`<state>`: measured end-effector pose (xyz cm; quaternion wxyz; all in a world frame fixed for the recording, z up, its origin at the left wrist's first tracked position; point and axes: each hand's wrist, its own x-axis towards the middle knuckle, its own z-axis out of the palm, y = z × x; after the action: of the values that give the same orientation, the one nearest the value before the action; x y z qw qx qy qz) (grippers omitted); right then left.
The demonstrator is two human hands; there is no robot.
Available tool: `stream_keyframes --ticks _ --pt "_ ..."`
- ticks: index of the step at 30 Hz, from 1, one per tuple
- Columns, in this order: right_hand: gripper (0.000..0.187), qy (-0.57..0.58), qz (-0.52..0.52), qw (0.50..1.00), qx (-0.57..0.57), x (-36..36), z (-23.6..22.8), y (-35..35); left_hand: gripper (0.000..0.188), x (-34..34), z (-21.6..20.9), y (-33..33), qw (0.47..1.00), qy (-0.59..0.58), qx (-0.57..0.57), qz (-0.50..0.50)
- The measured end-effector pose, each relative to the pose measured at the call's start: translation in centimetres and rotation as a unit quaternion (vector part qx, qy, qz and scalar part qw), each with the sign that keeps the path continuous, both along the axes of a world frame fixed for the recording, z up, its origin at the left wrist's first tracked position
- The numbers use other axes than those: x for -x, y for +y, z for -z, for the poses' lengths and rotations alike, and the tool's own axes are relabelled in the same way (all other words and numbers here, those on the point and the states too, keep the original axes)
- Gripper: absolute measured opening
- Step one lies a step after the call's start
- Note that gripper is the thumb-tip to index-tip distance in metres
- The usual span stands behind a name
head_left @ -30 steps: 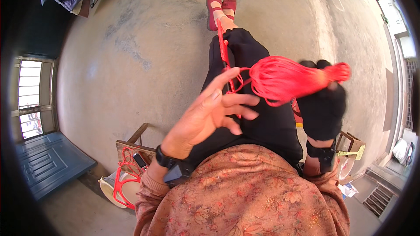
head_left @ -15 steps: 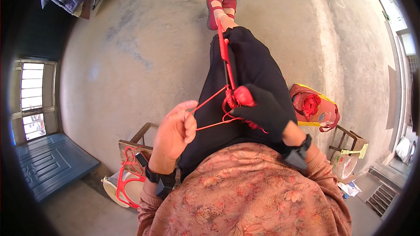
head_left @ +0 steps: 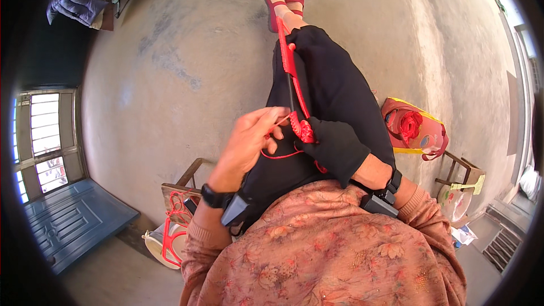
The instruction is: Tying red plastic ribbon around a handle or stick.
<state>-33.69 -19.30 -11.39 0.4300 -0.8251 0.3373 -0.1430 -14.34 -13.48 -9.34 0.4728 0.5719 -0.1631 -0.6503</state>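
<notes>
Over my lap lies a long narrow frame (head_left: 290, 93), part of it bare and black, the rest wrapped in red cord. My right hand (head_left: 340, 150), in a black glove, is closed around its near end, where red coils (head_left: 304, 130) are wound tightly. To the left, my bare left hand (head_left: 249, 136) pinches the red cord (head_left: 281, 156) close to the coils. A slack loop of that cord hangs between the two hands. The frame's far end reaches toward my ankles, between my dark trouser legs.
A red and yellow bag (head_left: 419, 136) with a bundle of red cord (head_left: 409, 125) lies on the floor at right, near a small stool (head_left: 462, 173). At left, a red frame (head_left: 170, 242) leans by a white bucket (head_left: 156, 246) and a wooden stool (head_left: 190, 178).
My left hand has moved right, close to the coils. The cord stretched taut between the hands has slackened into a small loop. My right hand still grips the near end.
</notes>
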Motion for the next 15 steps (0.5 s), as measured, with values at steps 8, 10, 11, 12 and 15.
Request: stream_keyframes --ticks 8,10,11,12,15 --pt "0.035 0.0 -0.015 0.998 0.057 0.4 0.7 0.4 0.018 0.5 2.7 -0.2 0.975 0.217 -0.032 -0.023" --pt "0.038 -0.004 -0.022 0.998 0.063 0.4 0.8 0.3 0.018 0.5 2.8 0.1 0.973 0.229 -0.017 -0.002" --pt "0.038 -0.001 -0.021 0.997 0.069 0.5 0.9 0.4 0.018 0.6 2.8 0.2 0.973 0.23 -0.018 -0.003" --pt "0.039 0.0 -0.02 0.997 0.076 0.5 1.0 0.4 0.019 0.7 2.8 0.3 0.971 0.238 -0.018 -0.009" --pt "0.039 -0.002 -0.026 0.996 0.087 0.5 1.2 0.4 0.019 1.0 2.8 0.6 0.97 0.242 -0.014 -0.016"
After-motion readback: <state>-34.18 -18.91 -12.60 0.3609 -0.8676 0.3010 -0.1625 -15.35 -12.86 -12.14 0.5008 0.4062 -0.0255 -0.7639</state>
